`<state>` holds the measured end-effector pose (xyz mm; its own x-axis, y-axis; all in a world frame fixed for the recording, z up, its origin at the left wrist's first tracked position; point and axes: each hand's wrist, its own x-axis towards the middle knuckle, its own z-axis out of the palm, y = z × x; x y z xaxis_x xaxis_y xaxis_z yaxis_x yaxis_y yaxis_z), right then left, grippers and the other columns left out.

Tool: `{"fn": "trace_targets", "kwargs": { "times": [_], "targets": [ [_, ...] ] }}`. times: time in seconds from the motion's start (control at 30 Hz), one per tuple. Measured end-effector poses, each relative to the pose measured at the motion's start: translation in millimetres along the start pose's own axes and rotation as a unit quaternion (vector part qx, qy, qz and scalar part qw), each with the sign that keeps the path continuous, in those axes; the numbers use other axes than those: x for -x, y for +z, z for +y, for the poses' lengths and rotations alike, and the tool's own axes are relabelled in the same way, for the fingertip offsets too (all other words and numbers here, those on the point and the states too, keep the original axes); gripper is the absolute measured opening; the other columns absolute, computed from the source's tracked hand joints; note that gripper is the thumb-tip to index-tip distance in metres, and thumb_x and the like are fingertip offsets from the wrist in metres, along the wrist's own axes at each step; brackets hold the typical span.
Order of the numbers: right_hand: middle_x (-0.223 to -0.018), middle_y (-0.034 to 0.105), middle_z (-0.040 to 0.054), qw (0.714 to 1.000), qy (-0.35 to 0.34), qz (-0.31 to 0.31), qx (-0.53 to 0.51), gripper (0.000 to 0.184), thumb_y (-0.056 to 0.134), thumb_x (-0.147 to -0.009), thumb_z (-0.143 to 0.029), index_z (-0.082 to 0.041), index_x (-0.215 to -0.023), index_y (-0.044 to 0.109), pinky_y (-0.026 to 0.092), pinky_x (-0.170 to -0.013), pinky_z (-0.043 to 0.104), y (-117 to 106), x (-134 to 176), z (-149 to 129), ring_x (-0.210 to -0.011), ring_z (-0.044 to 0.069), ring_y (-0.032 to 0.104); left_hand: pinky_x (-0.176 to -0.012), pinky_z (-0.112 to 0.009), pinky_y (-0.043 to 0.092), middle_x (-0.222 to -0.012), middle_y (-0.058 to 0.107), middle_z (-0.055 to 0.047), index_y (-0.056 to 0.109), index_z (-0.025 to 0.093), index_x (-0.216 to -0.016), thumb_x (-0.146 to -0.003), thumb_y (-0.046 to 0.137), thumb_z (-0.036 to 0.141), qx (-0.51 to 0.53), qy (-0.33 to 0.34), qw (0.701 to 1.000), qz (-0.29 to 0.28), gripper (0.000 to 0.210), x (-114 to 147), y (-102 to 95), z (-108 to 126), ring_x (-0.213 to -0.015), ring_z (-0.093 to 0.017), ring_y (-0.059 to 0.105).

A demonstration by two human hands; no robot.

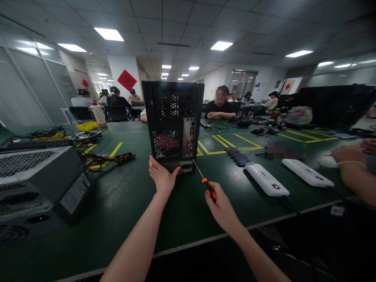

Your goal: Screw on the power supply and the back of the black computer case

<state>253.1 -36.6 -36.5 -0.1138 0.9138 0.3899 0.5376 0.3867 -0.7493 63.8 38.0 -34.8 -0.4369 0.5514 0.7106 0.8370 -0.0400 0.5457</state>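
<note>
The computer case (176, 122) stands upright on the worktop (129, 203), the left hand (162, 177) spread wide against its lower left, apparently bracing it against the screwdriver (205, 181) that the right hand (221, 204) grips, angled so the tip reaches the case's lower right edge.

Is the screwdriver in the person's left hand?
No, the screwdriver is in the right hand, while the left hand rests against the lower part of the computer case.

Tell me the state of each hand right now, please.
Left hand: open, against the lower rear of the computer case.
Right hand: closed around an orange-and-black screwdriver.
</note>
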Motion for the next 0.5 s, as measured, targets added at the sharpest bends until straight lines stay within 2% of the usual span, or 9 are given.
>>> {"fn": "trace_targets", "kwargs": {
  "times": [0.1,0.2,0.23,0.27,0.33,0.4,0.5],
  "targets": [
    [-0.081,0.059,0.0015,0.999,0.044,-0.013,-0.011,0.025,0.040,-0.081,-0.030,-0.021,-0.104,0.044,0.044,-0.062,0.027,-4,15,-1,-0.068,0.015,0.057,-0.088,-0.054,0.029,-0.128,0.023,-0.021,0.005,0.012,-0.132,-0.067,0.056,0.044,0.031,-0.010,0.999,0.006,0.089,-3,-15.2,1,-0.118,-0.035,0.025],
    [-0.085,0.061,0.0018,0.998,0.049,0.024,0.030,0.020,0.044,-0.079,-0.029,-0.023,-0.096,0.050,0.043,-0.067,0.029,-6,22,-4,-0.075,0.017,0.059,-0.088,-0.050,0.031,-0.118,0.033,-0.015,0.027,0.013,-0.123,-0.074,0.050,0.033,0.075,-0.006,0.996,0.039,0.057,-7,-35.1,6,-0.110,-0.027,0.035],
    [-0.086,0.061,0.0020,0.998,0.046,0.032,0.038,0.019,0.044,-0.078,-0.029,-0.023,-0.094,0.052,0.043,-0.069,0.029,-7,23,-6,-0.076,0.017,0.059,-0.086,-0.045,0.035,-0.112,0.038,-0.013,0.034,0.014,-0.117,-0.076,0.047,0.029,0.104,0.009,0.994,0.028,0.046,-7,-40.4,9,-0.104,-0.024,0.039],
    [-0.086,0.061,0.0022,0.998,0.043,0.037,0.041,0.019,0.044,-0.078,-0.029,-0.023,-0.093,0.053,0.043,-0.069,0.029,-7,24,-7,-0.077,0.017,0.059,-0.083,-0.040,0.039,-0.105,0.042,-0.010,0.041,0.015,-0.110,-0.078,0.044,0.026,0.137,0.028,0.990,-0.006,0.035,-7,-44.4,12,-0.097,-0.021,0.044],
    [-0.086,0.062,0.0020,0.998,0.039,0.036,0.038,0.018,0.044,-0.077,-0.028,-0.023,-0.092,0.055,0.043,-0.068,0.028,-7,25,-8,-0.077,0.017,0.059,-0.076,-0.033,0.042,-0.093,0.047,-0.007,0.050,0.017,-0.097,-0.080,0.040,0.023,0.173,0.087,0.973,-0.126,0.020,-4,-47.4,17,-0.085,-0.017,0.049],
    [-0.084,0.062,0.0014,0.998,0.038,0.034,0.033,0.018,0.044,-0.077,-0.027,-0.023,-0.090,0.056,0.043,-0.067,0.027,-7,26,-9,-0.075,0.016,0.059,-0.075,-0.031,0.042,-0.088,0.050,-0.005,0.055,0.018,-0.088,-0.079,0.040,0.021,0.163,0.139,0.946,-0.245,0.018,1,-44.7,20,-0.082,-0.016,0.050],
    [-0.081,0.063,0.0008,0.998,0.041,0.029,0.030,0.017,0.045,-0.076,-0.026,-0.023,-0.088,0.057,0.044,-0.065,0.026,-6,26,-9,-0.072,0.016,0.059,-0.075,-0.031,0.042,-0.086,0.052,-0.005,0.060,0.019,-0.084,-0.076,0.043,0.018,0.107,0.153,0.920,-0.345,0.019,6,-36.0,15,-0.082,-0.017,0.051]
  ]
}}
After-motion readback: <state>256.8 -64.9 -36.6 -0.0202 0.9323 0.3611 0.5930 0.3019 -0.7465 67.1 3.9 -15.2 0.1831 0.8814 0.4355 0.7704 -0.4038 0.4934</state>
